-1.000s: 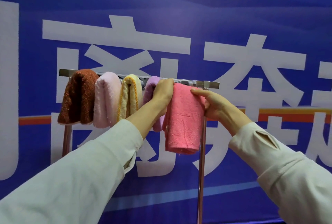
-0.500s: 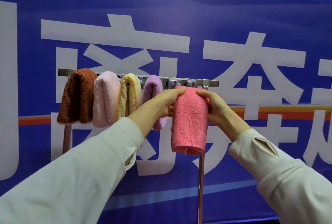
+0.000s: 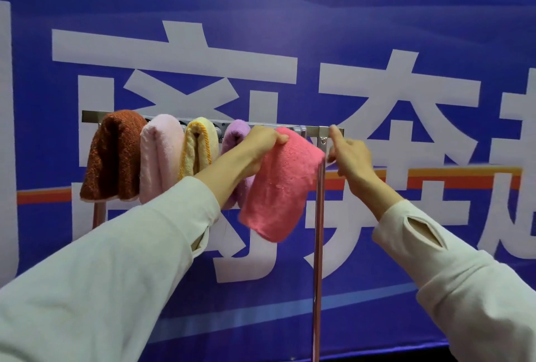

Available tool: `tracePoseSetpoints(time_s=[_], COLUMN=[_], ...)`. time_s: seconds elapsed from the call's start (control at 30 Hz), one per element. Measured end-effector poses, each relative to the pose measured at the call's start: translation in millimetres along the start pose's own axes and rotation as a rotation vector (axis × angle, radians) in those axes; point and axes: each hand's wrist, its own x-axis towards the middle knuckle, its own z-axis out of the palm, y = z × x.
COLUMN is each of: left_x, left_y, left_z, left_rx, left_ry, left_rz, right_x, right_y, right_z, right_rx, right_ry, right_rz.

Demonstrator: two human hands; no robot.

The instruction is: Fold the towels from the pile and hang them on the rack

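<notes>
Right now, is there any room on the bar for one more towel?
Barely. The only bare rail is a short stretch between the coral towel and the rail's right end, where the right hand hovers. A tiny stub shows left of the brown towel. Everywhere between is crowded.

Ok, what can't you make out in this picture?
Head view:
- The purple towel: mostly hidden behind the left hand and the coral towel.
- The coral towel's top: under the left hand's fingers, so it is unclear whether it lies over the rack.
- The right hand: motion-blurred; cannot tell if it touches the rack.
- The rack's feet: cut off by the bottom edge; its left post goes behind the left sleeve.
- The pile: out of frame.
</notes>
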Motion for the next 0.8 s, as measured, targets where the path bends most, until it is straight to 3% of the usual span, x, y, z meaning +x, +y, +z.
tracePoseSetpoints(time_s=[0.03, 0.1, 0.2, 0.3, 0.53, 0.8], left_x=[0, -4, -7, -8, 1, 19], left_y=[2, 6, 8, 7, -12, -44], left_z=[-1, -4, -8, -16, -25, -38], left_rx=[0.04, 0.101, 0.105, 0.087, 0.074, -0.08], left_ry=[-0.046, -0.142, -0.208, -0.241, -0.352, -0.471], left_rz=[0.02, 0.049, 0.115, 0.137, 0.081, -0.141], right_x=[6, 14, 14, 14, 21, 38], right_y=[-1, -7, -16, -15, 13, 31], right_z=[0, 5, 22, 33, 33, 48], right_rx=[0.032, 0.172, 0.363, 0.509, 0.582, 0.722], right_ry=[0.004, -0.196, -0.584, -0.761, -0.915, -0.879], right_rz=[-0.06, -0.085, 0.064, 0.203, 0.26, 0.29])
